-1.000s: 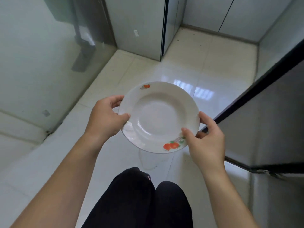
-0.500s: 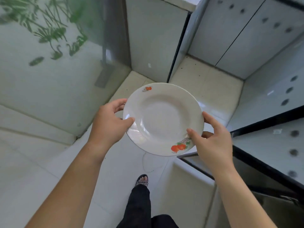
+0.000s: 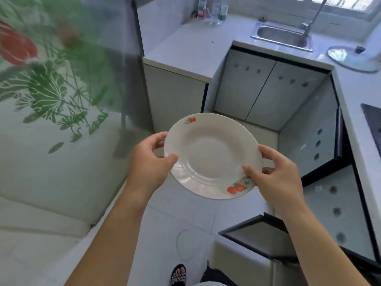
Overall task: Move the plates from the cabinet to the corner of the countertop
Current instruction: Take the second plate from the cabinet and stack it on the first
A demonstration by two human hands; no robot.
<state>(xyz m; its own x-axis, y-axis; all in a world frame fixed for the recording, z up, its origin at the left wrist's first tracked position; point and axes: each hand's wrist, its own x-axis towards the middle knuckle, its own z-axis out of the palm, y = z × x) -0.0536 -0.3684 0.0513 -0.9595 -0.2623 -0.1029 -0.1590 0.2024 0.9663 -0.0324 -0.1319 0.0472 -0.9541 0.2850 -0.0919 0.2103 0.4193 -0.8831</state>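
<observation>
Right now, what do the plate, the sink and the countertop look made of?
Plate: likely glazed ceramic; glossy white with soft glare and printed orange fruit decals, though melamine can't be excluded. Sink: apparently stainless steel, with a brushed grey metallic sheen. Countertop: a pale, smooth, faintly reflective slab, stone or composite; which one can't be told.

left hand [image 3: 148,159], right hand [image 3: 276,172]: my fingers partly hidden under plate [image 3: 210,153] | bottles [image 3: 214,9]: tops cut off | hob [image 3: 373,122]: cut by right edge
</observation>
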